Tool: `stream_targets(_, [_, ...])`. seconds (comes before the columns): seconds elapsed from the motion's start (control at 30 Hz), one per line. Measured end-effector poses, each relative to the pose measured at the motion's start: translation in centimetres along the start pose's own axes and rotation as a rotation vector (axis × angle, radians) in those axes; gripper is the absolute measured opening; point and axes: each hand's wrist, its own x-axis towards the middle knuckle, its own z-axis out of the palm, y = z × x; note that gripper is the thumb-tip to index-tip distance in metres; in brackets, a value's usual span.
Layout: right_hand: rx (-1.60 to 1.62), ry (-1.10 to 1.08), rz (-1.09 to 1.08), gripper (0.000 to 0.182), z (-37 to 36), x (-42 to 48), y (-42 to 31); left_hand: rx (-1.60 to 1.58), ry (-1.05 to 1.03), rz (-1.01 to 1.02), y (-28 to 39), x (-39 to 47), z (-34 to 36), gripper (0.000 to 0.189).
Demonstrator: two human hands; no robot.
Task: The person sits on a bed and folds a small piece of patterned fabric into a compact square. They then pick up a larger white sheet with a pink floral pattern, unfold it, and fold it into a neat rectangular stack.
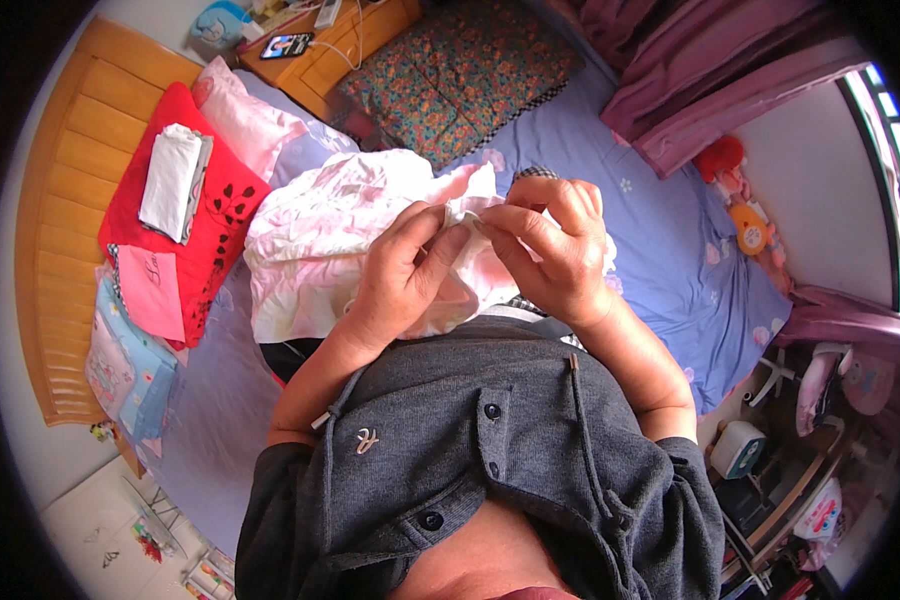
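A white and pink patterned cloth [330,232], crumpled, lies across my lap and the bed in front of me. My left hand [409,262] pinches a pale edge of this cloth between thumb and forefinger. Close beside it on the right, my right hand [551,244] holds the same edge with thumb and forefinger, its other fingers curled. The fingertips of both hands nearly meet at a small bunched part of the edge. What exactly lies between the fingertips is too small to tell.
A red pillow [172,180] bears a folded white cloth [171,184] at the left, by the wooden headboard [75,225]. A folded floral quilt [450,82] lies beyond the hands. Soft toys [750,229] sit at the bed's right edge. A phone [286,46] rests on the wooden nightstand [307,79].
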Motion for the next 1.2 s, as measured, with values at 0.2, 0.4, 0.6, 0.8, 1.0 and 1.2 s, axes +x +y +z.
stream_targets(0.2, [0.109,-0.117,0.036,0.025,0.1,-0.5,0.3,0.037,-0.080,0.009,0.7,0.1,-0.4,0.017])
stream_targets(0.4, [0.363,-0.114,0.217,0.028,0.7,-1.0,0.1,-0.048,-0.033,0.024,0.2,0.1,-0.9,0.015])
stream_targets(0.6, [0.319,-0.327,0.265,0.027,0.6,-3.2,1.7,-0.072,0.110,0.072,-0.3,0.0,-2.8,0.019])
stream_targets(0.8, [0.679,-0.342,0.688,0.026,0.3,-5.1,3.0,-0.244,0.207,-0.100,-1.2,-1.1,-4.6,0.030])
stream_targets(1.0, [0.890,-0.340,0.605,0.056,-0.3,-3.1,3.0,-0.300,0.051,-0.138,-0.8,-2.2,-5.0,0.031])
stream_targets(1.2, [0.937,-0.753,0.560,0.048,-0.5,-1.0,3.3,-0.275,-0.050,-0.068,0.1,-2.5,-5.9,0.030])
